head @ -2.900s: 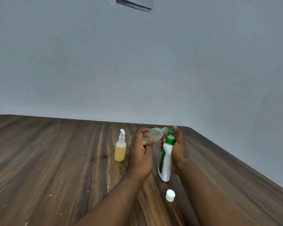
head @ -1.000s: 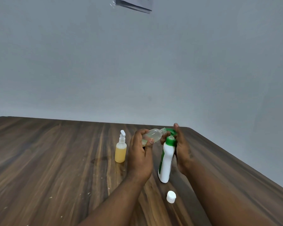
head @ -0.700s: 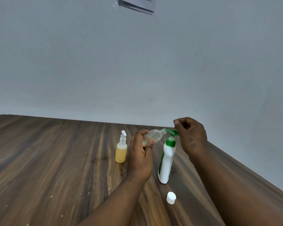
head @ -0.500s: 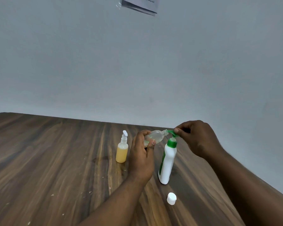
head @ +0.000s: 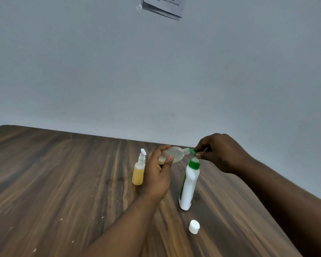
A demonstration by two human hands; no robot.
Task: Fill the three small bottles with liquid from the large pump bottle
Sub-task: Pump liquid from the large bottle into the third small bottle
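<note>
Hands at pump spout, clear small bottle under fill.

Left hand [head: 156,177] wraps fingers and thumb round the clear small bottle [head: 173,154], tilted almost flat, its open neck at the green spout [head: 193,151]. Right hand [head: 220,153] pinches that spout between thumb and fingertips. The large pump bottle [head: 188,190] stands upright on the table [head: 63,182], just beside the left hand. The clear bottle appears thin, light and squeezable: hold it lightly at mid-body, neck uppermost. The pump bottle is tall and narrow and probably tips under side load, so press straight down. An amber-filled bottle [head: 138,175] stands just left of the left hand, and a loose white cap [head: 194,226] lies nearer the person. The table's far edge runs just behind the hands and its right edge slants nearby. Open room lies leftward.
</note>
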